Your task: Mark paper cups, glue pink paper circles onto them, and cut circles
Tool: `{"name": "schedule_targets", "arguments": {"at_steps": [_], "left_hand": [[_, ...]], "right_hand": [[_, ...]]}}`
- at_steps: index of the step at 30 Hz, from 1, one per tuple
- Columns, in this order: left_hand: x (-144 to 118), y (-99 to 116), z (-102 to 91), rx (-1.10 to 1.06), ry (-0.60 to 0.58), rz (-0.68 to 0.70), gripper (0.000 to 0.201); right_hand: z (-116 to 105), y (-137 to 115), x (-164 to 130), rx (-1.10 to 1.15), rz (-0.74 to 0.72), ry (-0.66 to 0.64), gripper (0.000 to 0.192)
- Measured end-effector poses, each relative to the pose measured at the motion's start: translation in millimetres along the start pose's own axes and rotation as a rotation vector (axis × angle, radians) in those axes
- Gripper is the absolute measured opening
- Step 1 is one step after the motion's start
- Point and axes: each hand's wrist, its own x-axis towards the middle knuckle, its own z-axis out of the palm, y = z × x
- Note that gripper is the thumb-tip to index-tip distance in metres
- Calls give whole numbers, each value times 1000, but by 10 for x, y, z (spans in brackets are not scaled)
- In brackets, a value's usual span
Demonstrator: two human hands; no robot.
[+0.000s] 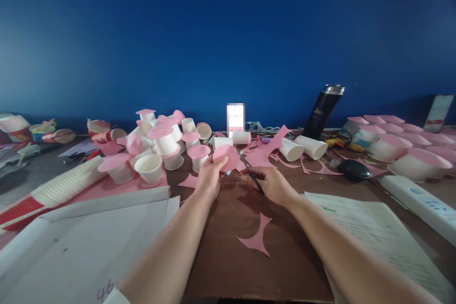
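My left hand [211, 173] pinches a round piece of pink paper [228, 157], its thumb lying on top near the edge. In my right hand [272, 185] is a pair of scissors [253, 176] with dark handles; the blades point up and left, close to the paper's right edge. Whether the blades touch the paper I cannot tell. A pink offcut [257, 236] with curved sides lies on the brown table [221, 256] below my hands. Beyond them is a larger cut pink sheet [265, 152], and a white paper cup [221, 142] lies behind the disc.
Several white cups with pink discs [163, 141] crowd the left, near a long cup stack [67, 183]. A black bottle [322, 111], more pink-topped cups [420, 164], a mouse [354, 170] and a power strip [420, 204] stand right. A phone [235, 118] leans by the wall.
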Motion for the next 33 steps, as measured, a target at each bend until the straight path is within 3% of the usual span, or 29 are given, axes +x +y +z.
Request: {"name": "schedule_targets", "arguments": {"at_steps": [33], "left_hand": [[33, -37, -29, -2, 17, -11, 38]], "right_hand": [[7, 7, 6, -25, 1, -6, 42]]}}
